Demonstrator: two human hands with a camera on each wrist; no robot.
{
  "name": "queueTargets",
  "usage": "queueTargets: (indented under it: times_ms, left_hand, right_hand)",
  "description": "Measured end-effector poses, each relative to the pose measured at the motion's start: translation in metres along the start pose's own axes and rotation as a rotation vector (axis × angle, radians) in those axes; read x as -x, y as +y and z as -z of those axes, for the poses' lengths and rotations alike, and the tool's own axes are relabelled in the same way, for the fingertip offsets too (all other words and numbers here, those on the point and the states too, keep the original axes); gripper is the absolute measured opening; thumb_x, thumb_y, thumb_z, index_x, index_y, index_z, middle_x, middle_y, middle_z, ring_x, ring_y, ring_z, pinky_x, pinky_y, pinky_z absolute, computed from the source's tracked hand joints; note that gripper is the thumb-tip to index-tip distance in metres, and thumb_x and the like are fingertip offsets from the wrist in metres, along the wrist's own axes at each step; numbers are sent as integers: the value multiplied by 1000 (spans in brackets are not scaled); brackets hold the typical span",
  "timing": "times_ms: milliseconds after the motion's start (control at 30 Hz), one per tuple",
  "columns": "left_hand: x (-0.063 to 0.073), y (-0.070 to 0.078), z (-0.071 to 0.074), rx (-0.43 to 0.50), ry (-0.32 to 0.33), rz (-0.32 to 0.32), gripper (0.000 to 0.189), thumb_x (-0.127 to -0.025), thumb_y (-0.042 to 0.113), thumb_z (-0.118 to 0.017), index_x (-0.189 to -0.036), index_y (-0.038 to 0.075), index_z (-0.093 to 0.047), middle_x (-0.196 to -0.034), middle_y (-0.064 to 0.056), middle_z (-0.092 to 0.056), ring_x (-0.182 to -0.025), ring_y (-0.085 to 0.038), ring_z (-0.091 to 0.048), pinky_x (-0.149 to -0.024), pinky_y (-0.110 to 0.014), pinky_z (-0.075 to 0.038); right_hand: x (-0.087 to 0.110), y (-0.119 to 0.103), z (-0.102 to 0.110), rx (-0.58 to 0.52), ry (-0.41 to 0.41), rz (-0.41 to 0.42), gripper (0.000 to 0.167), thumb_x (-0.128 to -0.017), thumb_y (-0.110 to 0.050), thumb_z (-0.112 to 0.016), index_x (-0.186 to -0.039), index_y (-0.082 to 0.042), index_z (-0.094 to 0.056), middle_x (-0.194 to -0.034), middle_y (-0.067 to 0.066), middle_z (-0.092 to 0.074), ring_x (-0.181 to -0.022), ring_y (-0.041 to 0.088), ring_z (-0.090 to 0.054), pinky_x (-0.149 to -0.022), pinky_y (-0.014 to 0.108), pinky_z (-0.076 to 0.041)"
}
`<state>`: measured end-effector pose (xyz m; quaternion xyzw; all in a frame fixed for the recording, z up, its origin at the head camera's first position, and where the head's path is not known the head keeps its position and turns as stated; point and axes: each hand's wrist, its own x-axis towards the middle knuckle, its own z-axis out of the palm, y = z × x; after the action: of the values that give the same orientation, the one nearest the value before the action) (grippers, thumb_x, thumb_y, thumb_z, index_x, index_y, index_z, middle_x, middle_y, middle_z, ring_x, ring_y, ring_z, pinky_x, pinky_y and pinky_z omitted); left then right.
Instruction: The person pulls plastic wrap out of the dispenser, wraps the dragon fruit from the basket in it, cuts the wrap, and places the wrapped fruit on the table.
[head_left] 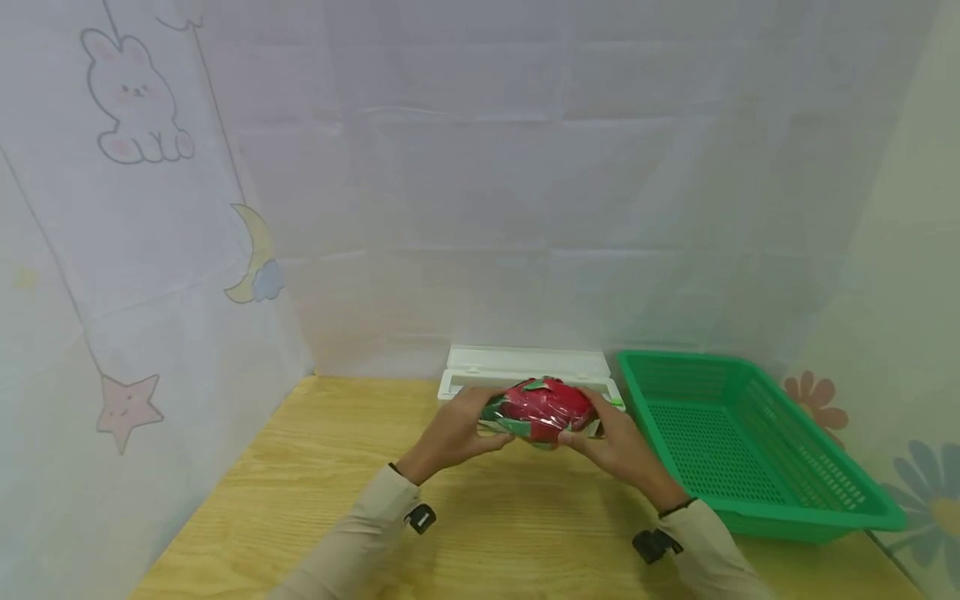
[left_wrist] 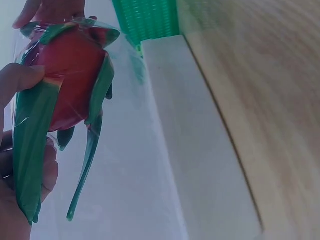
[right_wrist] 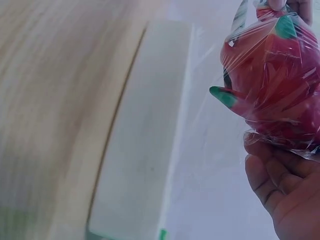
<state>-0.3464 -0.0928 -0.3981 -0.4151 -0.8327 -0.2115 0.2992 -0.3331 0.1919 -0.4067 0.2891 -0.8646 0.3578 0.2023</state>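
Note:
Between both hands is a red dragon fruit with green-tipped scales, covered in shiny clear plastic film. My left hand grips its left end, thumb toward me. On the other end, my right hand holds the fruit with the thumb on its near side. Seen from the left wrist, long green leaf-like scales hang down along the left fingers. Creases of clear film gather at the fruit's end by the right fingertips in the right wrist view. A long white case with its lid raised lies just behind the fruit.
A large green plastic basket with a perforated bottom stands on the right of the wooden table. Pale cloth walls with printed drawings close off the back and both sides.

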Motion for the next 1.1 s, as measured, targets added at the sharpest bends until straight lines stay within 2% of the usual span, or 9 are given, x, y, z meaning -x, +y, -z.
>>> queueTargets:
  times_ms: [233, 433, 633, 767, 1100]
  left_hand:
    - [-16, -5, 12, 21, 0, -5, 63, -81, 32, -84, -132, 4, -58, -121, -6, -65, -102, -19, -58, -84, -35, -55]
    - [-28, -6, 20, 30, 12, -35, 61, -80, 31, -85, -129, 2, -61, -117, -6, -66, -96, -17, -56, -79, -31, -54]
    - [-38, -6, 28, 33, 17, -44, 61, -82, 30, -84, -130, 2, -60, -121, -7, -66, -101, -18, -58, -83, -31, -54]
    - [-43, -6, 32, 48, 25, -46, 62, -82, 29, -84, -131, 2, -59, -123, -7, -65, -104, -19, -57, -86, -32, -54]
    - [-49, 1, 44, 56, 24, -73, 61, -81, 27, -85, -131, 1, -60, -122, -8, -66, -106, -20, -57, -87, -33, -54]
  right_hand:
    - [-12, -9, 12, -21, 34, 16, 70, -87, -31, -76, -142, 1, -46, -111, 14, -65, -80, 18, -56, -58, 25, -49]
    - [-20, -10, 20, -23, 42, 54, 71, -89, -40, -73, -141, 1, -47, -107, 11, -66, -83, 18, -56, -61, 25, -48]
    - [-26, -14, 27, -4, 45, 40, 72, -90, -40, -73, -143, 0, -45, -116, 16, -63, -88, 22, -55, -64, 31, -51]
    - [-29, -16, 32, 30, 64, 60, 75, -90, -42, -72, -144, 1, -45, -117, 18, -63, -90, 23, -57, -65, 33, -51]
    - [-29, -30, 45, 40, 67, 65, 76, -91, -45, -69, -144, 3, -44, -115, 17, -64, -87, 21, -55, -64, 29, -47]
